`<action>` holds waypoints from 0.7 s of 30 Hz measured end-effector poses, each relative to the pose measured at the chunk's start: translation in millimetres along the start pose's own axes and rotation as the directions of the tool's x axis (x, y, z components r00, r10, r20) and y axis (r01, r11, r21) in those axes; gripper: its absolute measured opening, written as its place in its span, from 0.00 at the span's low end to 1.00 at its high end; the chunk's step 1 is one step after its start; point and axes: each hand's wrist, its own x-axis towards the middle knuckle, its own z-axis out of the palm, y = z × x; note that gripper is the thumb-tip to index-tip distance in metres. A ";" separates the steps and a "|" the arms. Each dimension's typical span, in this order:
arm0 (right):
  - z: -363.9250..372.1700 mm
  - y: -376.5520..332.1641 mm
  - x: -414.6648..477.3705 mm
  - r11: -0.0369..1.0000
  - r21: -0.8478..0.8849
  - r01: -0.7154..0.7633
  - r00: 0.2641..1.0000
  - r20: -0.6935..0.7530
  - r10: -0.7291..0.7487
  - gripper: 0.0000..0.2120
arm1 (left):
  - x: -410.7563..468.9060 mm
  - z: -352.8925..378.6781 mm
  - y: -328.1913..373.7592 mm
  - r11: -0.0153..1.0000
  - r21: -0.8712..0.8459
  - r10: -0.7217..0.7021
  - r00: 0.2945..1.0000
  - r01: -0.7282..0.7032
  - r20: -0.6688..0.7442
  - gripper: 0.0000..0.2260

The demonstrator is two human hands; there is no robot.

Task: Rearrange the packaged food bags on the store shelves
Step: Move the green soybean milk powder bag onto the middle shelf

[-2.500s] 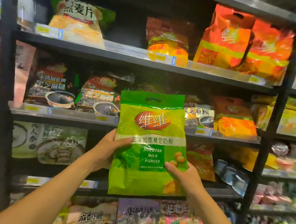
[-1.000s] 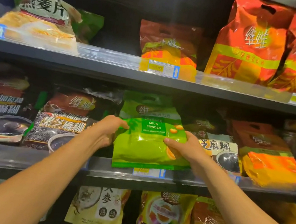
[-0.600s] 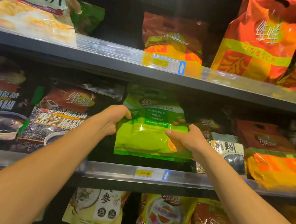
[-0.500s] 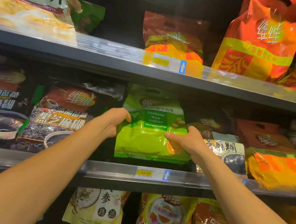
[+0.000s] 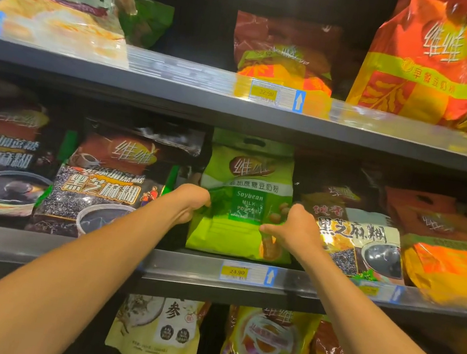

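Observation:
A green soybean milk powder bag (image 5: 244,206) stands upright on the middle shelf (image 5: 181,265), its bottom down on the shelf board above a yellow price tag. My left hand (image 5: 191,204) grips its left edge and my right hand (image 5: 294,229) grips its right edge. The bag sits between a black sesame paste bag (image 5: 115,179) on its left and a white and black sesame bag (image 5: 360,236) on its right. Its top with the carry slot reaches just under the upper shelf.
The upper shelf (image 5: 178,91) carries an oat bag (image 5: 66,6), a dark red bag (image 5: 286,50) and tall orange bags (image 5: 434,61). Orange bags (image 5: 447,250) fill the middle shelf's right end. Below hang a cream bag (image 5: 159,330) and a yellow bag (image 5: 262,353).
The green bag went from held out in front of the shelves into the middle shelf gap, was tipped upright and set down on the board. Both hands stayed on its sides.

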 end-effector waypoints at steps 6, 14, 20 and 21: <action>6.4 0.8 -1.5 0.999 -0.046 0.004 1.000 -0.027 -0.006 0.31 | -23.0 2.7 7.0 0.998 0.062 0.031 0.999 -0.030 -0.019 0.18; 9.1 -4.8 -7.3 0.996 -0.073 0.046 0.995 -0.089 -0.053 0.28 | -53.4 -0.1 15.2 0.950 0.286 0.134 0.991 -0.125 -0.011 0.19; -5.0 -3.5 -30.1 0.956 -0.243 0.162 0.977 -0.098 -0.190 0.35 | -83.9 2.0 14.5 0.888 0.387 0.252 0.967 -0.248 0.040 0.22; -8.3 -2.6 -35.2 0.953 -0.252 0.170 0.975 -0.094 -0.199 0.37 | -88.0 1.9 12.1 0.857 0.436 0.272 0.960 -0.275 0.072 0.29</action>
